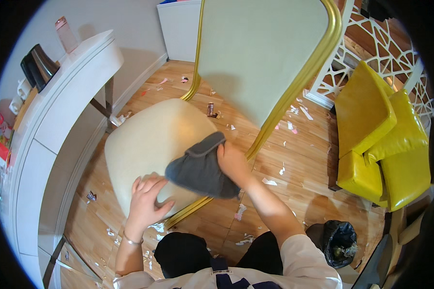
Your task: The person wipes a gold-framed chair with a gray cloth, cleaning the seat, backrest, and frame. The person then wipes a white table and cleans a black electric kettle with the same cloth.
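A chair [154, 130] with a cream seat and a gold frame stands right in front of me, its pale backrest [260, 53] rising on the far right side. My right hand [232, 164] grips a dark grey cloth [197, 166], which hangs folded over the right part of the seat. By the near left edge of the seat is my left hand [147, 200], fingers apart and holding nothing. Its fingertips are close to the cloth's left end; whether they touch the seat I cannot tell.
Paper scraps and wrappers litter the wooden floor [284, 202]. At left, a curved white counter [77, 72] bears a kettle [41, 65], a pink bottle [66, 34] and mugs. A yellow armchair [361, 120] stands right, and a black-lined bin [340, 241] near my right side.
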`<state>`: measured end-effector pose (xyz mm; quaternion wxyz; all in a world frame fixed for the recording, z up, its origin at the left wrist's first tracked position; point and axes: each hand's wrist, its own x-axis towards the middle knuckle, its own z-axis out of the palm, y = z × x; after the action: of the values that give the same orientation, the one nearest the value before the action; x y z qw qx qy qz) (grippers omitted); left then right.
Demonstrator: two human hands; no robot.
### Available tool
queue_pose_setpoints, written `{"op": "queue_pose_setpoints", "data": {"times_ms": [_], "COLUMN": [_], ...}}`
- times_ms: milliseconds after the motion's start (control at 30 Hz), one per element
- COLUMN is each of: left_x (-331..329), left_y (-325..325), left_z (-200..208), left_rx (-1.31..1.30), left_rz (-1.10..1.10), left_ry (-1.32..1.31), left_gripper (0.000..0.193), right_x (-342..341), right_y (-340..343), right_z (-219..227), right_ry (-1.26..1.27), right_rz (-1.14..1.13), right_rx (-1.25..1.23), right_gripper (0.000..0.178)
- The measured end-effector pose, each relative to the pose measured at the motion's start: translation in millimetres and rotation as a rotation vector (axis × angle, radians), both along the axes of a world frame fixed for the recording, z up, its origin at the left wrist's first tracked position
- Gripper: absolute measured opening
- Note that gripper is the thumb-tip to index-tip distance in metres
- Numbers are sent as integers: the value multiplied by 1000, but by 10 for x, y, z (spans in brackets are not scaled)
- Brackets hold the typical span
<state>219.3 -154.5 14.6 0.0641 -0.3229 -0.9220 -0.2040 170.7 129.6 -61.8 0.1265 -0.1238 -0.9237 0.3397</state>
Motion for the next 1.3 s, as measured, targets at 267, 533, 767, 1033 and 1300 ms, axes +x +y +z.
{"op": "queue_pose_setpoints", "data": {"times_ms": [267, 533, 767, 1033, 1300], "left_x": [135, -230, 65, 82, -112], "left_y": [939, 1690, 1799, 2757, 3167], "left_z": [25, 177, 776, -6, 672], "left_rx": [203, 408, 1102, 622, 675], "left_rz": [52, -197, -169, -382, -344], "left_ry": [213, -696, -724, 219, 493], "left_gripper": [61, 38, 39, 56, 59], "right_x": [822, 1045, 868, 629, 790], "right_y": [137, 538, 913, 842, 684], "right_z": [78, 614, 698, -18, 76], "right_ry": [77, 580, 881, 382, 405], "right_rz": [259, 31, -88, -58, -30], "right_rx": [-117, -218, -710, -1436, -1374], "right_gripper": [15, 19, 27, 42, 49]}}
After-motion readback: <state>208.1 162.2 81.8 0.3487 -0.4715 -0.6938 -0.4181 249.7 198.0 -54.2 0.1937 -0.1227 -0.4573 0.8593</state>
